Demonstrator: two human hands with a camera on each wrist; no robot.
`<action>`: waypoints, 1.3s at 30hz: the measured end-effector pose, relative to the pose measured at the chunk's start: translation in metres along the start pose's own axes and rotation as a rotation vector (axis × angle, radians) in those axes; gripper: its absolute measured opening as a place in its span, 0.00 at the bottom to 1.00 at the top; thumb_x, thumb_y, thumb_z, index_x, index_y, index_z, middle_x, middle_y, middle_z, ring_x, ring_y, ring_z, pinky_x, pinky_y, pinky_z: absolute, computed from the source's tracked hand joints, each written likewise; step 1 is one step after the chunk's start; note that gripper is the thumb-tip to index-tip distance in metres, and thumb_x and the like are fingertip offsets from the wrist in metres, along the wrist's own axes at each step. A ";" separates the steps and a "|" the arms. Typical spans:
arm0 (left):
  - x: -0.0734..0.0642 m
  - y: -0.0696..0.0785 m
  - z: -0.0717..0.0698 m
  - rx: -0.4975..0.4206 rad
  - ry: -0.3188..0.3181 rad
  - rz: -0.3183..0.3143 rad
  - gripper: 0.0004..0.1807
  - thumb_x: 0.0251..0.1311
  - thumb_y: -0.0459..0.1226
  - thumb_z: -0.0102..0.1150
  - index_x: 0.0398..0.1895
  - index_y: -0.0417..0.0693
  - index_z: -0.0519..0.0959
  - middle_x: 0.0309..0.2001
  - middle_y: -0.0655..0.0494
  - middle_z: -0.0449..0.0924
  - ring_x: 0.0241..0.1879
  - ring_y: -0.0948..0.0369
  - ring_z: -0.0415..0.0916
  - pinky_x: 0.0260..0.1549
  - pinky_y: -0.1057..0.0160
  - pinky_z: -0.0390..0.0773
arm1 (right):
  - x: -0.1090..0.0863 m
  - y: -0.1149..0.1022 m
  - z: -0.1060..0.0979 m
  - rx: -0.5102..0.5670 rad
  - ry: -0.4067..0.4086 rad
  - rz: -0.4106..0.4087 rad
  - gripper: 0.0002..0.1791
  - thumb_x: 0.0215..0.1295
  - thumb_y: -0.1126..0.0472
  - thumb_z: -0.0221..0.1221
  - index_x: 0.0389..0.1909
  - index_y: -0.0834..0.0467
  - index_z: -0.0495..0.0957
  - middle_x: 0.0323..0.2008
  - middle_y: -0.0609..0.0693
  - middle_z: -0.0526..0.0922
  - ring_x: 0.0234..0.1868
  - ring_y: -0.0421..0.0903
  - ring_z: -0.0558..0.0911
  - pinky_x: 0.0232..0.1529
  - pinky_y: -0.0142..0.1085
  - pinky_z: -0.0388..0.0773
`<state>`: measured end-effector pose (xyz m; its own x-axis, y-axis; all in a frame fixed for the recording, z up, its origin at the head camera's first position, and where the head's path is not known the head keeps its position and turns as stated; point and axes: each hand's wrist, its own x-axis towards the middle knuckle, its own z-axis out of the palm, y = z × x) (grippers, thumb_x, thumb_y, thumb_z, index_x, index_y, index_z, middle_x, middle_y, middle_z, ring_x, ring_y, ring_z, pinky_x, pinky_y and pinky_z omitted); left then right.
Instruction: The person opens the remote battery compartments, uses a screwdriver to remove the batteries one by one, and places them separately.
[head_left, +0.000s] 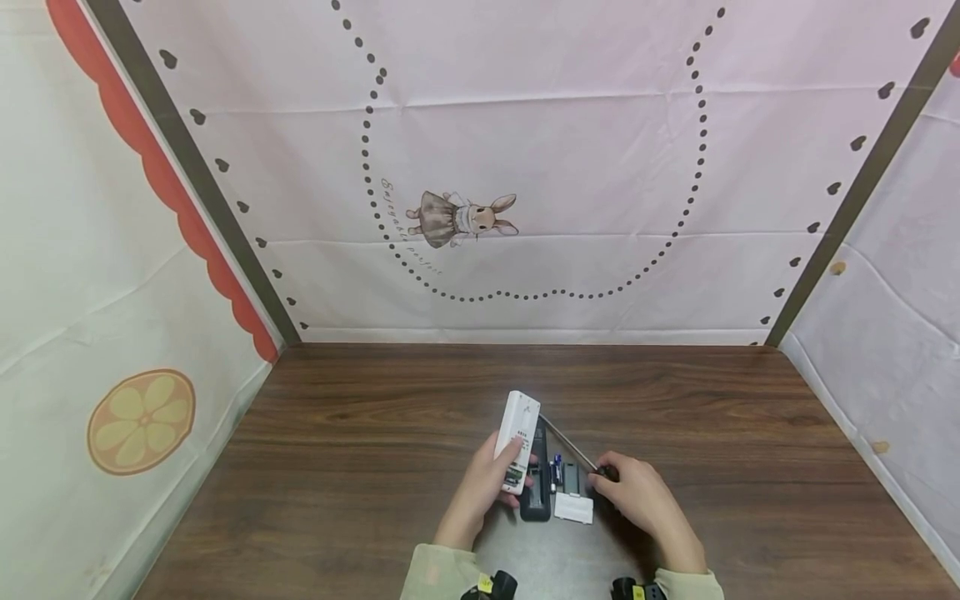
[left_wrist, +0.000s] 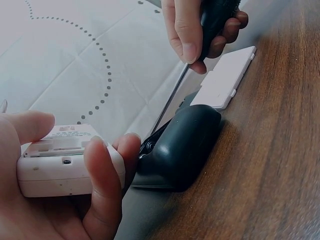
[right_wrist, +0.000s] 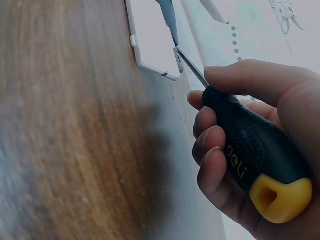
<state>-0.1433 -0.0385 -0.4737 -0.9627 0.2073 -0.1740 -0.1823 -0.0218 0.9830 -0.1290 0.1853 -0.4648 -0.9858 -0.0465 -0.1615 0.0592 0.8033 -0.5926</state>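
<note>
My left hand (head_left: 483, 483) grips a white remote control (head_left: 517, 421), its back turned up and its battery compartment uncovered. In my right hand (head_left: 637, 492) is a screwdriver (right_wrist: 257, 145) with a black and yellow handle. Its thin metal shaft points up and left, and the tip overlaps the white remote's far right edge in the head view. Beside the left hand lies a black remote control (head_left: 535, 504), also with its compartment uncovered. Blue batteries (head_left: 556, 471) rest to its right, next to a dark grey battery cover (head_left: 572, 477) and a white battery cover (head_left: 573, 507).
The work is on a dark wood-grain table (head_left: 375, 417), with a greyish area near its front edge. A printed white cloth (head_left: 585, 183) hangs behind, and more cloth stands along the left and right sides.
</note>
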 end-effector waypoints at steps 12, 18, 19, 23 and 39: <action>0.001 0.000 -0.001 -0.004 -0.003 -0.002 0.28 0.59 0.55 0.47 0.56 0.47 0.64 0.38 0.45 0.78 0.26 0.56 0.78 0.09 0.65 0.74 | -0.001 0.000 0.001 0.019 -0.015 0.010 0.09 0.55 0.52 0.58 0.33 0.52 0.76 0.19 0.45 0.72 0.19 0.42 0.70 0.18 0.35 0.65; 0.001 -0.001 -0.001 -0.002 -0.002 -0.004 0.28 0.59 0.55 0.47 0.56 0.47 0.64 0.38 0.46 0.79 0.25 0.56 0.78 0.09 0.65 0.74 | -0.001 0.000 0.002 0.041 -0.020 0.014 0.09 0.55 0.52 0.58 0.34 0.52 0.76 0.18 0.45 0.72 0.17 0.42 0.70 0.16 0.35 0.65; 0.001 -0.001 -0.001 -0.003 -0.002 -0.005 0.28 0.59 0.55 0.47 0.56 0.47 0.64 0.38 0.46 0.79 0.25 0.56 0.78 0.09 0.65 0.74 | -0.001 0.000 0.002 0.045 -0.020 0.012 0.09 0.55 0.52 0.58 0.34 0.53 0.76 0.18 0.45 0.72 0.17 0.42 0.70 0.16 0.35 0.66; 0.000 -0.001 -0.001 -0.006 0.000 -0.007 0.28 0.59 0.55 0.47 0.56 0.47 0.64 0.38 0.46 0.78 0.25 0.57 0.78 0.09 0.66 0.74 | -0.002 0.000 0.002 0.062 -0.025 0.012 0.09 0.56 0.53 0.58 0.34 0.53 0.76 0.18 0.46 0.72 0.16 0.42 0.70 0.15 0.35 0.66; 0.000 0.000 -0.001 -0.005 -0.001 -0.006 0.28 0.59 0.54 0.47 0.56 0.46 0.64 0.39 0.44 0.78 0.25 0.56 0.78 0.09 0.66 0.74 | -0.001 0.000 0.000 0.046 -0.010 0.002 0.09 0.55 0.52 0.58 0.34 0.52 0.76 0.18 0.45 0.72 0.17 0.42 0.70 0.16 0.35 0.65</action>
<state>-0.1435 -0.0391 -0.4738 -0.9615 0.2080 -0.1799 -0.1891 -0.0252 0.9816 -0.1280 0.1853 -0.4651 -0.9840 -0.0510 -0.1709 0.0689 0.7754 -0.6277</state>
